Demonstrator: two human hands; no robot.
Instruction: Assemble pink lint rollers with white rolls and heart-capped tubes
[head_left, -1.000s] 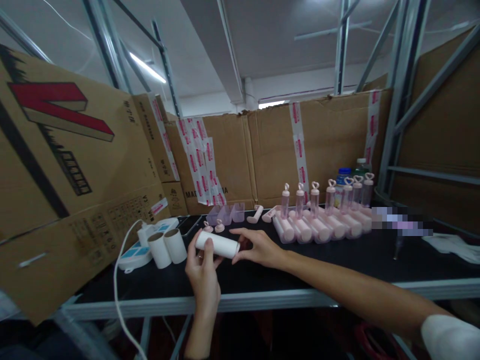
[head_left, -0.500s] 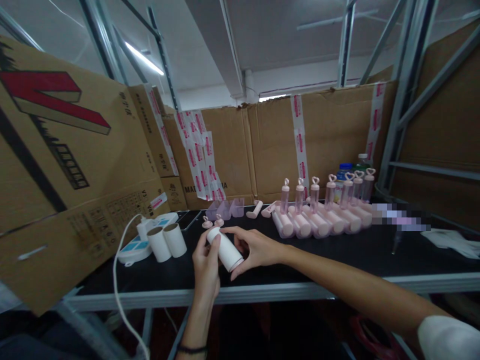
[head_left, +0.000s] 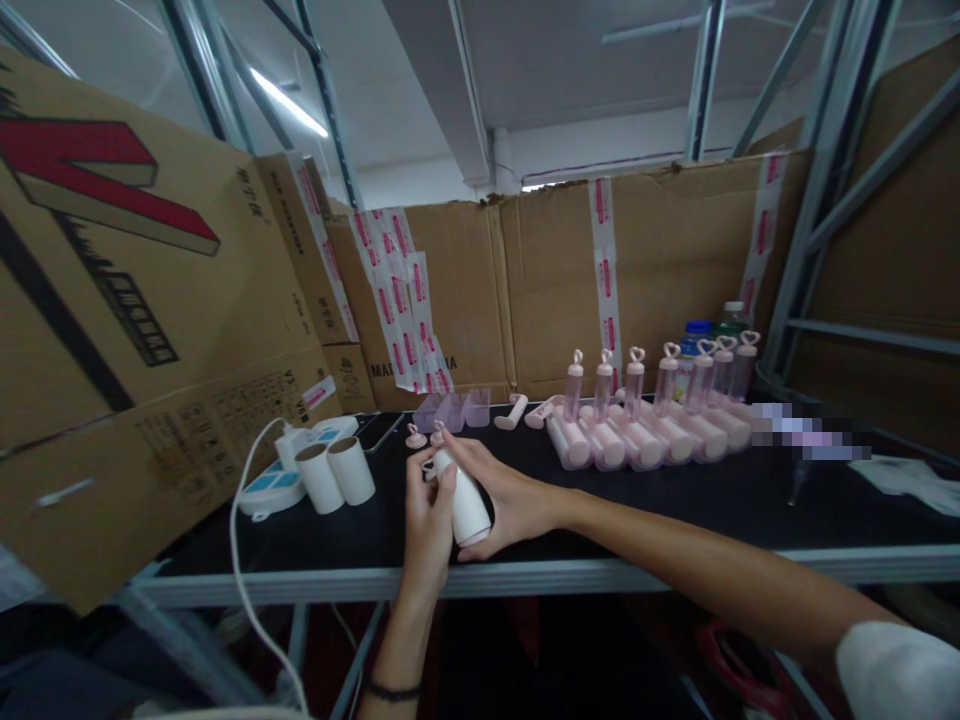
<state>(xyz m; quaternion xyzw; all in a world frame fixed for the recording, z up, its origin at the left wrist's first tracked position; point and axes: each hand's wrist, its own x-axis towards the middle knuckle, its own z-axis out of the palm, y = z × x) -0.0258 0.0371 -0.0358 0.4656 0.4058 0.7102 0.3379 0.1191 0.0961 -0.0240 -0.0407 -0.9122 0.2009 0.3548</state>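
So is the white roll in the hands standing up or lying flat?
Nearly upright, leaning a little. The white roll is held off the table between the left hand and right hand, top end tilted left.

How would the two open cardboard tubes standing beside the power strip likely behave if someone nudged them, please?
The cardboard tubes look hollow and thin-walled, so probably light and crushable. Standing upright on end, they would likely tip, then roll across the smooth black tabletop.

Both hands hold a white roll (head_left: 466, 503) nearly upright over the black table (head_left: 675, 510): left hand (head_left: 429, 520) at its nine o'clock, right hand (head_left: 504, 500) at three. Two cardboard-cored rolls (head_left: 336, 474) stand toward nine o'clock; pink rollers (head_left: 645, 440) lie toward two.
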